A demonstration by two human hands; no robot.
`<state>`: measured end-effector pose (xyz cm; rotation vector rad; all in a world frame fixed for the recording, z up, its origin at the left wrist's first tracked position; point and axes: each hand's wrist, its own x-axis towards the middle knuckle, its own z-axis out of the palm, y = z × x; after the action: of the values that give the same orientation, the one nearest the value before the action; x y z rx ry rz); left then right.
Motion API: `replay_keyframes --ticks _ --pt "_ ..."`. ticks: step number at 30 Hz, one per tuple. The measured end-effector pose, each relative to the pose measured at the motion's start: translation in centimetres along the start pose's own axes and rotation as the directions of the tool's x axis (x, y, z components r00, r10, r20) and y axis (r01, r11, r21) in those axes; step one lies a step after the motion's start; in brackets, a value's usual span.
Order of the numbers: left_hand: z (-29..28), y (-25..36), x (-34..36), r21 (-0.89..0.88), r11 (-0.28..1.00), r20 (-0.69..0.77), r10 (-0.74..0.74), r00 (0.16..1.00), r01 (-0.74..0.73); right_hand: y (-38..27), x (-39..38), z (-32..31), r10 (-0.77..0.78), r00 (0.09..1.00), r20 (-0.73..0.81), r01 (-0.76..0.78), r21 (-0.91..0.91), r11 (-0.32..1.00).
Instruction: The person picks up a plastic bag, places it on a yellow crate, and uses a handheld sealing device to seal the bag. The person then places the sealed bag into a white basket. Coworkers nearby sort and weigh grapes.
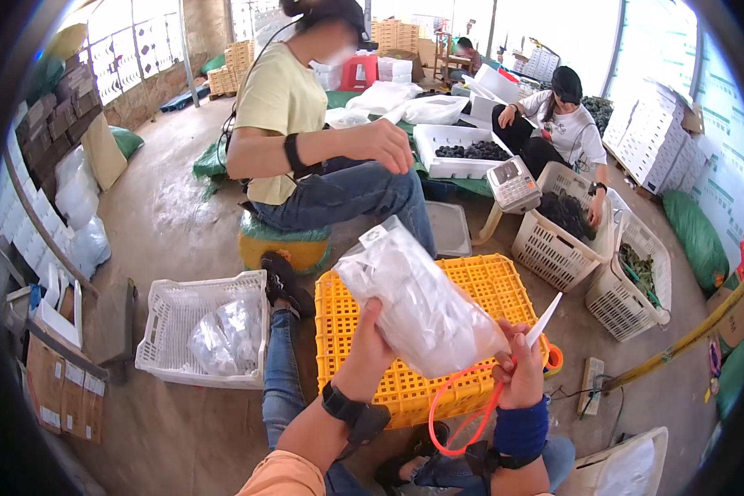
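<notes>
My left hand is closed on the left side of a clear plastic bag with whitish, crumpled contents, held over an upturned yellow plastic crate. At the bag's lower right corner, my right hand is closed around a white pointed tool; whether it also grips the bag is unclear. A thin orange loop hangs from that hand across the crate's front.
A white crate with clear bags lies left. A co-worker sits opposite; another reaches into a basket of dark produce. A grey device, a second basket and a yellow pole are right.
</notes>
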<state>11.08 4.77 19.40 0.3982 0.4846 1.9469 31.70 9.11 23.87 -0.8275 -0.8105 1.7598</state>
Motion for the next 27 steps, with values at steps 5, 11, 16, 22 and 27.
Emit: replay_keyframes --ticks 5,11,16,22,27 --pt "-1.8 1.9 -2.6 0.131 0.958 0.024 0.255 0.967 -0.256 -2.4 -1.9 2.5 -0.112 0.986 0.12 0.133 -0.185 0.974" --pt "-3.1 2.3 -4.8 0.178 0.935 -0.016 0.314 0.949 -0.307 -0.7 -0.4 8.7 -0.151 0.877 0.457 0.413 -0.554 0.723" --pt "-4.5 2.7 -6.6 0.32 0.907 0.023 0.283 0.959 -0.276 0.2 2.1 10.1 0.1 0.874 0.476 0.32 -0.717 0.619" --pt "-6.6 2.2 -6.2 0.442 0.844 0.091 0.297 0.951 -0.306 0.4 2.0 12.3 0.115 0.896 0.429 0.238 -0.682 0.692" --pt "-8.0 -1.8 -6.3 0.366 0.924 -0.076 0.152 0.985 -0.114 1.6 5.1 14.1 0.033 0.852 0.522 0.433 -0.74 0.514"
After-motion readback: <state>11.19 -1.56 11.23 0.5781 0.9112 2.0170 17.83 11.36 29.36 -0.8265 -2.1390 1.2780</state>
